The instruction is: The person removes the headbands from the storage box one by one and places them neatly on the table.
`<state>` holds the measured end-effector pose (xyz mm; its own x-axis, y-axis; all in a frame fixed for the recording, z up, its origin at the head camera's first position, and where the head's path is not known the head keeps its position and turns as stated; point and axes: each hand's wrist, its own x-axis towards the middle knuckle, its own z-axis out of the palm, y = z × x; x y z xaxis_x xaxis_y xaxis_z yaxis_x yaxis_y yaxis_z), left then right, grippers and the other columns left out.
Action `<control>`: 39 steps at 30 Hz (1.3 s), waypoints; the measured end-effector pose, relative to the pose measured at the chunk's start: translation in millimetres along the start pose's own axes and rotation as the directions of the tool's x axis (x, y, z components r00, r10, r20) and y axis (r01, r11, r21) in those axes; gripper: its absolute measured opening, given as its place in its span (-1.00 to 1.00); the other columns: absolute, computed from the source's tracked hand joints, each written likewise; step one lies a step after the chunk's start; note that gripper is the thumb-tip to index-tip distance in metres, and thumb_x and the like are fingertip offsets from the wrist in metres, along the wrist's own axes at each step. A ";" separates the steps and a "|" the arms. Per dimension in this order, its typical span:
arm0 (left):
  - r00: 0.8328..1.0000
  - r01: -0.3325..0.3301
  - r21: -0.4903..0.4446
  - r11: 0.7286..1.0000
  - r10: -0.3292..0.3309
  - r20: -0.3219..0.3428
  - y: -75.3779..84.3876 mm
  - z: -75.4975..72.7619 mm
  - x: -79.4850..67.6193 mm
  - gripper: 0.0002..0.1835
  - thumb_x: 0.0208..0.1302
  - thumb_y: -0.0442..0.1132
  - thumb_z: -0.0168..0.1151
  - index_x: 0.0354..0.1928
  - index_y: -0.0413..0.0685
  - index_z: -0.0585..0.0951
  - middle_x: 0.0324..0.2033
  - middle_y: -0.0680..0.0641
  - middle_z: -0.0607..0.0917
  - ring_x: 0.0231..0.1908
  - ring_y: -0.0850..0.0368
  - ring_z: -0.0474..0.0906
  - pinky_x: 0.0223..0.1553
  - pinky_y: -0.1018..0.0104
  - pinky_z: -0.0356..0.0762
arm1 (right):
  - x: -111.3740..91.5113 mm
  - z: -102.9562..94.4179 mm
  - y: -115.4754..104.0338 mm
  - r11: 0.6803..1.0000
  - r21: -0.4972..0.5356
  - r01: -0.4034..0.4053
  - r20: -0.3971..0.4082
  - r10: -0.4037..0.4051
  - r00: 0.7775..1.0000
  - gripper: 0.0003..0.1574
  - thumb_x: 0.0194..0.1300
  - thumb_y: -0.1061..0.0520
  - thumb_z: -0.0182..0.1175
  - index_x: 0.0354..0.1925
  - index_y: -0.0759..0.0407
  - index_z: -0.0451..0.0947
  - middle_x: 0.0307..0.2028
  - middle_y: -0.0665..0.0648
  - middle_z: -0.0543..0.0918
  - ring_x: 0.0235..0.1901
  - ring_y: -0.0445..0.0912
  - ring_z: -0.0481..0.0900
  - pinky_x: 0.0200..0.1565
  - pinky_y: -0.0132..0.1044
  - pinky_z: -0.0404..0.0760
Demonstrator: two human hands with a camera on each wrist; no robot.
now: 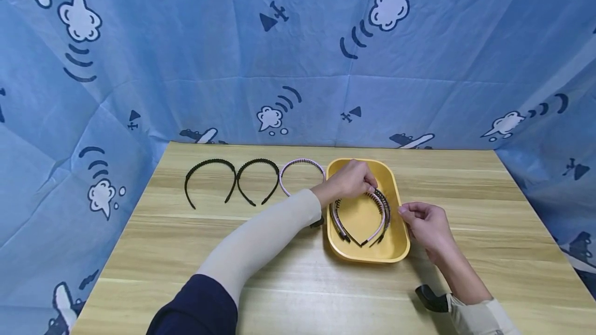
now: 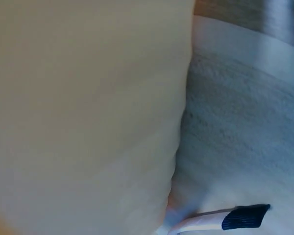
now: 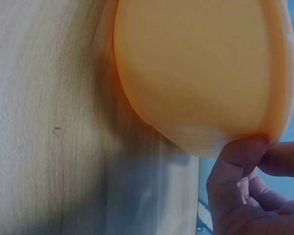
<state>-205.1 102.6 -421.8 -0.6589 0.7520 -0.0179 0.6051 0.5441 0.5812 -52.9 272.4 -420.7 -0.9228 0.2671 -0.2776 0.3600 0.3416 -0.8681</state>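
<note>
In the head view my left hand (image 1: 356, 179) reaches into a yellow plastic basket (image 1: 401, 244), its fingertips pinching the top of a dark headband (image 1: 384, 199). Several headbands lie nested there, among them a lilac one (image 1: 381, 224) with dark teeth. On the right, my right hand (image 1: 429, 225) holds the basket's rim between thumb and fingers. The right wrist view shows that pinch closely, with the thumb (image 3: 284, 159) near the basket wall (image 3: 196, 73). A beige sleeve (image 2: 88, 117) fills most of the left wrist view and hides the left hand.
Left of the basket, two black headbands (image 1: 211, 161) and a lilac headband (image 1: 302, 161) lie in a row on the wooden table (image 1: 288, 293). A pale band end with a black tip (image 2: 245, 218) shows in the left wrist view. Behind hangs a blue patterned curtain (image 1: 302, 50).
</note>
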 end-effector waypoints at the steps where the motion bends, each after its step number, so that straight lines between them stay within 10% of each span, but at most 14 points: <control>1: 1.000 0.001 -0.007 1.000 -0.001 0.000 0.0 -0.4 -0.1 -0.89 0.39 -0.26 0.42 -0.15 0.07 0.87 -0.15 0.11 0.89 -0.13 0.32 0.72 -0.11 0.65 0.55 | 0.1 0.0 0.1 1.000 -0.001 0.000 -0.001 0.000 1.000 -0.57 0.58 0.19 0.14 0.13 0.60 0.50 -0.48 -0.17 0.63 -0.46 -0.35 0.56 -0.42 -0.41 0.65; 39: 1.000 -0.014 -0.202 0.979 0.011 -0.017 4.4 -41.1 -13.9 -0.85 0.43 -0.27 0.37 -0.07 -0.05 0.85 -0.07 0.00 0.88 -0.03 0.23 0.78 -0.08 0.65 0.58 | 2.3 0.0 2.1 1.000 -0.024 0.003 -0.003 -0.003 1.000 -0.54 0.59 0.16 0.14 0.13 0.60 0.51 -0.47 -0.14 0.63 -0.48 -0.33 0.55 -0.44 -0.40 0.62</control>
<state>-211.6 79.2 -385.5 -0.6599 0.7513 0.0025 0.5116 0.4469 0.7339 -54.3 273.8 -423.1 -0.9236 0.2688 -0.2735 0.3603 0.3641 -0.8588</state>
